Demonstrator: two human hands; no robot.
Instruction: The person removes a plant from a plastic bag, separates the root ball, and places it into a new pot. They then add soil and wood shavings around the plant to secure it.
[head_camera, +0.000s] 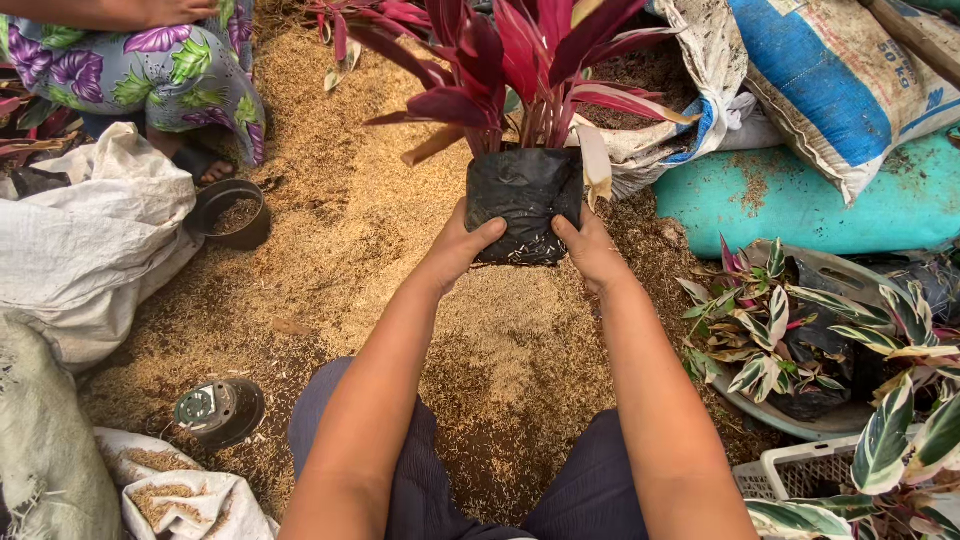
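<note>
**2 hands cradle a bagged red-leaved plant over the husk pile**

The left hand (462, 245) and the right hand (590, 245) grasp the black nursery bag (524, 200) from opposite sides, low down, thumbs pressed against its near face and fingers wrapped round the flanks; the grip sits near the base, which I judge keeps the soft bag from sagging and the soil from spilling. The bag is held upright out in front of the person, just above or resting on the heap of rice husk (330, 250); whether it touches the heap cannot be told. The red-leaved plant (520, 50) rises straight from the bag, its long leaves fanning upward and outward.

A small dark pot (235, 212) holding some husk sits to the left on the heap, beside a white sack (95, 240); another dark pot (218, 410) lies tipped lower left, near an open sack of husk (185, 500). To the right, a basin (800, 425) holds variegated plants (770, 335) in their own bags, near at hand; a white crate (800, 470) shows below it; a blue-and-white sack (840, 90) leans on a teal mat (800, 195). Another person in a flowered garment (150, 65) squats at upper left, well apart from the 2 working hands.
</note>
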